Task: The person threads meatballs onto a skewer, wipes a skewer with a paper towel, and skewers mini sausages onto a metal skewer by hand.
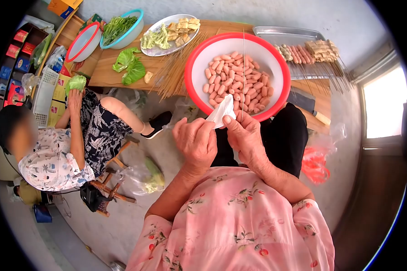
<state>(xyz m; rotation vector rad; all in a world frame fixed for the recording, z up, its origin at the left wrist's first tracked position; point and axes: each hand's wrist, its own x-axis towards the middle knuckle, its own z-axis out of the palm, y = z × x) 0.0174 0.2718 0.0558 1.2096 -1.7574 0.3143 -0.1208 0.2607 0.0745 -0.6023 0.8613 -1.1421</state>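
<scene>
Just below a red-rimmed basin (192,86) of small pink sausages (233,79), my two hands are close together. My left hand (196,142) pinches one end of a white cloth or tissue (221,113). The thumb of my right hand (246,137) presses on the lower right part of the same white piece, fingers curled. A thin skewer (243,58) rises upright from my right hand across the basin, with no food visible on it.
Left, a seated person (54,153) holds lettuce (76,83). Loose skewers (178,67) and an oval plate (160,49) lie left of the basin. Right are a metal tray (280,31) with filled skewers (303,53) and a cleaver (301,99). Plastic bags (135,178) lie on the floor.
</scene>
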